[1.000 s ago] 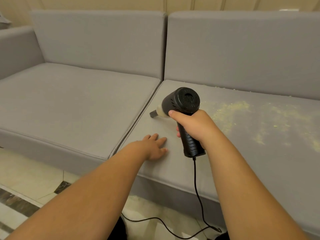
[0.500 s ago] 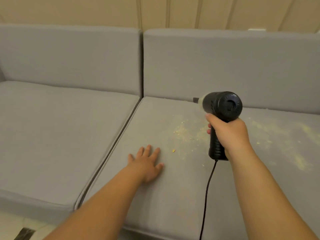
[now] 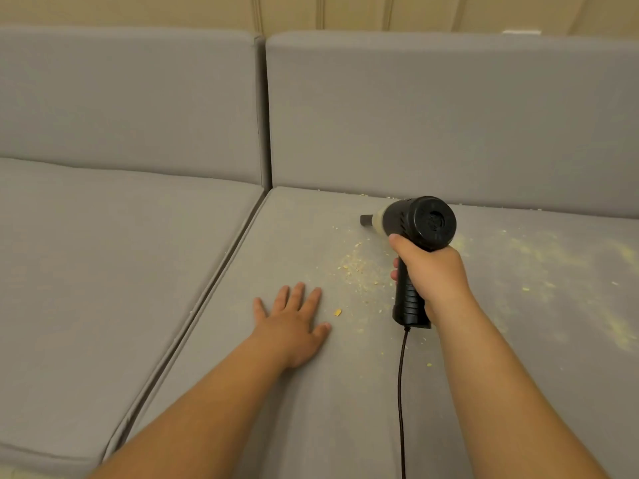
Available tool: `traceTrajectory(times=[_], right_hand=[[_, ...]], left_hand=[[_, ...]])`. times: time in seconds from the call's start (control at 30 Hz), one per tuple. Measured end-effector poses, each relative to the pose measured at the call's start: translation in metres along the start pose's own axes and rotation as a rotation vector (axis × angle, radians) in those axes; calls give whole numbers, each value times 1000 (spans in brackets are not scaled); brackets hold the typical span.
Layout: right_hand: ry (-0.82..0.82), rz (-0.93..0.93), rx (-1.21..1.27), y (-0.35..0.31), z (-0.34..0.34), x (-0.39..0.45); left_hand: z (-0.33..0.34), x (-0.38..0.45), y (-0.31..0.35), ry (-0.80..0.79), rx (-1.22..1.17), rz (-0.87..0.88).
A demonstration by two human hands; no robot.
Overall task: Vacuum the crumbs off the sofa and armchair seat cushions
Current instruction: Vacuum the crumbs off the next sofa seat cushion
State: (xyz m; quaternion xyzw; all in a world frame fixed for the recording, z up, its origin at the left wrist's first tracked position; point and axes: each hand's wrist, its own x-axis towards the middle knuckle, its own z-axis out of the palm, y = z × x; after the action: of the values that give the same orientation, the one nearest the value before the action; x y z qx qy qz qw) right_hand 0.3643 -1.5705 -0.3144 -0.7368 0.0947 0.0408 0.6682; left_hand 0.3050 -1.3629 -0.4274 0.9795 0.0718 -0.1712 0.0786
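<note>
The crumbs are lying thickest on the right seat cushion, in a pale yellow scatter just left of the handheld vacuum. Finer yellow dust is spreading well out to the right, a thin line of bits is sitting along the crease under the back cushion, and a few larger flakes, one just beside the left hand, are lying nearer the front. Judging by this, the work is sitting at an early to middle stage: the left seat cushion is looking nearly clean, while most of the right cushion is waiting to be covered. No armchair is showing, so nothing can be said about it.

The vacuum is a black pistol-shaped tool with a short dark nozzle on a pale translucent collar, and it is pointing left and away, low over the fabric near the back crease; whether the nozzle is touching the cushion cannot be told. Its black cord is hanging from the grip down toward the front edge.

The right hand is wrapping its fingers tightly round the vacuum's handle. The left hand is lying flat with fingers spread, pressing on the right cushion near the seam, well apart from the tool.
</note>
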Motion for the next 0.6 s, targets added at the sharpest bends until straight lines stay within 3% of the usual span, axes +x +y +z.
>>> traceTrajectory(times=[0.23,0.47,0.6], right_hand=[[-134,14,-72,-7,2,-6],[58,-44,-78,-4,-24,2],[61,30,28,-1,-31,12]], left_hand=[[-2,3,3,-15,3,-5],[-1,1,1,-17,-17,-5],[-2,1,0,-9,-24,1]])
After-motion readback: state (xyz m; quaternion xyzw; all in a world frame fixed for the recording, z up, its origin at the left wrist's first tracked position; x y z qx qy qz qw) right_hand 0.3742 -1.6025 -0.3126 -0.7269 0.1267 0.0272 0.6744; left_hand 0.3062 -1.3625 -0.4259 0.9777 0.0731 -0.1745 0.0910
